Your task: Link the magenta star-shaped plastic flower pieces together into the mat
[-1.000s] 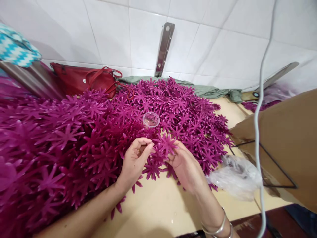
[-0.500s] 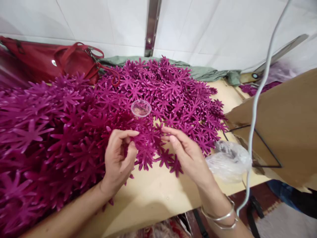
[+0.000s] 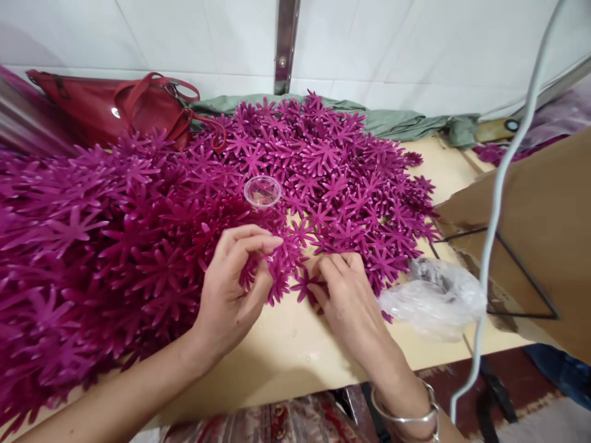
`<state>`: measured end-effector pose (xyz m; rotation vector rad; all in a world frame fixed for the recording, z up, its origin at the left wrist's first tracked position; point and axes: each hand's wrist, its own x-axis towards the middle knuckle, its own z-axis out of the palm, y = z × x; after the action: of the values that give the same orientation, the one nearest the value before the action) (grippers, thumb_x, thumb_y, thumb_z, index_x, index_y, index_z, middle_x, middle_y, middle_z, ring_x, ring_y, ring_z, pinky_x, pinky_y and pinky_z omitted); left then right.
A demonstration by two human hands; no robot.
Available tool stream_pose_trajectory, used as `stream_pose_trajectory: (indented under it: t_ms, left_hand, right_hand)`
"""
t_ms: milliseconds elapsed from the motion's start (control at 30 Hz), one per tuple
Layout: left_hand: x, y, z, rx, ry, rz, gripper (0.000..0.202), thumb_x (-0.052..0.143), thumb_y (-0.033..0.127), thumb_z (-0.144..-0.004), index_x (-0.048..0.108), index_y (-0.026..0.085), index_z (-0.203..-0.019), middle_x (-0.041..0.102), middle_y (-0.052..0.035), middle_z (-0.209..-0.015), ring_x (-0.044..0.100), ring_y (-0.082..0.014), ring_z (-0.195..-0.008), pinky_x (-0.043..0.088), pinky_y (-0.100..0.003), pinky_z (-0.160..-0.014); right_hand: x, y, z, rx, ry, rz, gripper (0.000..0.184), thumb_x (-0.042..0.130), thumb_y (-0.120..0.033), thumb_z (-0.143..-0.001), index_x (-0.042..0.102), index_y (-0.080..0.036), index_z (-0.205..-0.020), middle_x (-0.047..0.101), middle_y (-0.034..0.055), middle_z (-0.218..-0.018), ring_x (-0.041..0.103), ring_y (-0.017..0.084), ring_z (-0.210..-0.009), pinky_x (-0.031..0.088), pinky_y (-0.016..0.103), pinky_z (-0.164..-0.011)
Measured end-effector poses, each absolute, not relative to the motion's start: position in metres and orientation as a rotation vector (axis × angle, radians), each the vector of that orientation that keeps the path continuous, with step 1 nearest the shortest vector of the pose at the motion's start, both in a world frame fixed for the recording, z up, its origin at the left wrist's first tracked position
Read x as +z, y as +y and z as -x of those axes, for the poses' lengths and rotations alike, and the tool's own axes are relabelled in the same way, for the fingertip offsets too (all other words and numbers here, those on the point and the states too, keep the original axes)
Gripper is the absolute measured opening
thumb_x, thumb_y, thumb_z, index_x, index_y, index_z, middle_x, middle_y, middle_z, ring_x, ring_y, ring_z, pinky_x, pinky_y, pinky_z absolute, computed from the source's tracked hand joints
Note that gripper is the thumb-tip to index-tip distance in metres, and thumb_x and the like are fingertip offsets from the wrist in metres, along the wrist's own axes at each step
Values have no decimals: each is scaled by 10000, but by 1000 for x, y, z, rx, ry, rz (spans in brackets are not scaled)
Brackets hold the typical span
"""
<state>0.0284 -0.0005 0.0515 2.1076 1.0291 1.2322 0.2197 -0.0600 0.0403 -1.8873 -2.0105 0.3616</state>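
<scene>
A big heap of magenta plastic flowers (image 3: pixel 138 234) covers the left and middle of a cream table (image 3: pixel 295 351). My left hand (image 3: pixel 231 289) is curled, with thumb and fingers pinched on a stack of the flowers (image 3: pixel 277 271) at the heap's front edge. My right hand (image 3: pixel 346 295) is bent down on the table, its fingertips closed on a single magenta flower (image 3: pixel 307 284) lying just right of the stack. Two silver bangles (image 3: pixel 406 412) ring my right wrist. A small clear plastic cup (image 3: pixel 262 191) rests on the heap beyond my hands.
A crumpled clear plastic bag (image 3: pixel 431 298) lies right of my right hand. A cardboard box (image 3: pixel 540 246) with a black wire frame fills the right side. A grey cable (image 3: pixel 498 184) hangs in front. A red handbag (image 3: pixel 120 107) and green cloth (image 3: pixel 406 123) lie against the tiled wall.
The camera has tilted downward. My right hand has dropped from reaching over the heap onto a single flower on the table. My left hand has closed tighter on its stack.
</scene>
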Motion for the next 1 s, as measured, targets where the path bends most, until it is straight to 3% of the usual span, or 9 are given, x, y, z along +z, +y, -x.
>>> stream_pose_trajectory:
  t_ms: [100,200,267,400,600,700,900,1000]
  left_hand:
    - [35,-6,-27,947,874,-2332,345,622,114,-931,608,242,-1251,681,-70,-1148,642,-219,-1090,525,-357,-931]
    - [14,-9,-20,615,962,-2598,380,710,278,-930,599,199,-1286,682,-124,-1243,622,-304,-1136,505,-457,-936]
    - [5,-8,-13,553,998,-2629,335,701,318,-943,625,182,-1239,696,-122,-1188,638,-296,-1070,514,-449,-901]
    - [6,-3,-3,710,938,-2563,125,608,240,-1003,670,181,-1093,715,-69,-1050,659,-213,-954,525,-346,-853]
    - [30,5,3,1122,1104,-2284,98,616,150,-986,679,186,-1052,706,-36,-1033,669,-136,-972,508,-231,-914]
    - [37,11,-1,1273,1266,-1822,47,670,238,-964,691,198,-973,712,-13,-969,661,-133,-921,506,-220,-877]
    - [27,21,-19,1223,1098,-981,247,732,434,-910,690,191,-921,669,18,-883,595,-94,-788,491,-189,-782]
    - [26,18,-24,1172,1039,-974,242,745,429,-896,688,195,-920,679,17,-883,603,-101,-787,508,-193,-764]
  right_hand:
    - [43,-57,-232,450,-1926,1835,200,601,-37,-909,636,-222,-975,692,67,-905,575,291,-943,503,422,-808]
    - [48,-55,-247,350,-1826,1797,205,610,-113,-940,651,-236,-1099,721,68,-1027,618,285,-992,500,429,-859]
    - [55,-53,-255,285,-1733,1745,189,623,-165,-952,659,-238,-1123,727,65,-1079,644,277,-1015,499,433,-903]
    - [73,-45,-257,293,-1514,1623,108,671,-228,-949,686,-252,-1053,723,31,-1036,670,229,-981,507,379,-910]
    - [72,-26,-239,481,-1333,1482,126,680,-244,-945,662,-255,-1069,699,20,-1040,661,198,-966,515,350,-890]
    - [62,-22,-236,617,-1456,1552,237,666,-239,-940,632,-256,-1174,698,28,-1043,668,206,-951,525,372,-888]
    - [65,-34,-212,580,-1511,1625,236,633,-354,-978,661,-252,-1189,690,72,-1193,642,240,-1115,490,425,-1022]
    - [65,-36,-188,922,-1339,1465,276,658,-356,-955,638,-249,-1209,696,48,-1098,664,196,-983,546,340,-886]
